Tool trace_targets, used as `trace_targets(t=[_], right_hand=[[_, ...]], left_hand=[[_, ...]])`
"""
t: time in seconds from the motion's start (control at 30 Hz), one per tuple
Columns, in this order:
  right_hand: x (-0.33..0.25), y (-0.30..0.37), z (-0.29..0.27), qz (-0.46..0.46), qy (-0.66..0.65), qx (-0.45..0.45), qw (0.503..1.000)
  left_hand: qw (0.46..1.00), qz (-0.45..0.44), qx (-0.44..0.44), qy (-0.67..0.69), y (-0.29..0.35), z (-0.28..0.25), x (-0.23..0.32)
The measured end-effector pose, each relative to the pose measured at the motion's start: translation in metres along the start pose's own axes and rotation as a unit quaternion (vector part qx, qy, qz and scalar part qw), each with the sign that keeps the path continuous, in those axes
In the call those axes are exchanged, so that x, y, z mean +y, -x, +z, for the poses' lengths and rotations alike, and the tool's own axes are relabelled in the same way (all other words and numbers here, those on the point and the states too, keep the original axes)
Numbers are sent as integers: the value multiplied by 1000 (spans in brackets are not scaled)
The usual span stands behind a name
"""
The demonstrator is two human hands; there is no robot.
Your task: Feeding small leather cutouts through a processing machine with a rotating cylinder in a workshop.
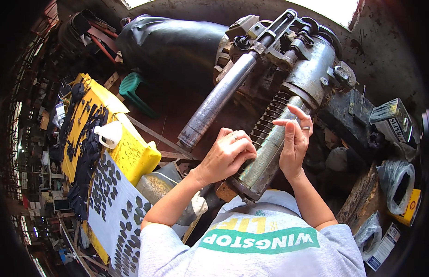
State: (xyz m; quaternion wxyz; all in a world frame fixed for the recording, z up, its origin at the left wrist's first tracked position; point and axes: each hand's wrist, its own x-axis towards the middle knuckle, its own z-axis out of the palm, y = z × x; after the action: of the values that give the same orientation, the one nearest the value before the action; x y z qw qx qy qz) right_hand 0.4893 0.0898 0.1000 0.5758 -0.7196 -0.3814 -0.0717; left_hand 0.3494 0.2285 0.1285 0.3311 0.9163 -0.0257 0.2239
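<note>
A worn metal machine [311, 69] stands before me, with a long pale, textured metal bed [270, 147] running toward my body. Beside the bed lies a dark coil spring [272, 113]. My left hand [229, 154] is over the spring's near end, its fingers curled together at the edge of the bed; what they hold, if anything, is hidden. Over the bed's right side, my right hand [295, 145] is raised with fingers apart and bent, and nothing shows in it. To the left, a smooth metal cylinder [219, 99] sticks out from the same machine.
At left, a yellow-covered table [96, 94] bears black straps [87, 143], a white jug [109, 134] and a light sheet with several dark pieces [126, 226]. A green plastic stool [131, 87] stands behind. On the right are a tin [393, 121] and clear plastic rolls [397, 184].
</note>
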Motion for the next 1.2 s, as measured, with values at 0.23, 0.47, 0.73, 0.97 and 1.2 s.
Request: trace_targets(t=[0.23,0.47,0.73,0.97,1.2], right_hand=[[-9,-1,-11,33,-25,-27,999],[-40,-1,-29,-88,92,-189,974],[-50,2,-17,-83,126,-257,955],[-54,-3,-10,-59,114,-278,952],[-48,-2,-11,-39,86,-275,957]], left_hand=[[999,-43,13,4,7,-5,2],[986,-151,53,56,11,-1,8],[979,-157,85,96,14,0,10],[972,-150,104,148,22,5,7],[947,-175,114,245,23,2,11]])
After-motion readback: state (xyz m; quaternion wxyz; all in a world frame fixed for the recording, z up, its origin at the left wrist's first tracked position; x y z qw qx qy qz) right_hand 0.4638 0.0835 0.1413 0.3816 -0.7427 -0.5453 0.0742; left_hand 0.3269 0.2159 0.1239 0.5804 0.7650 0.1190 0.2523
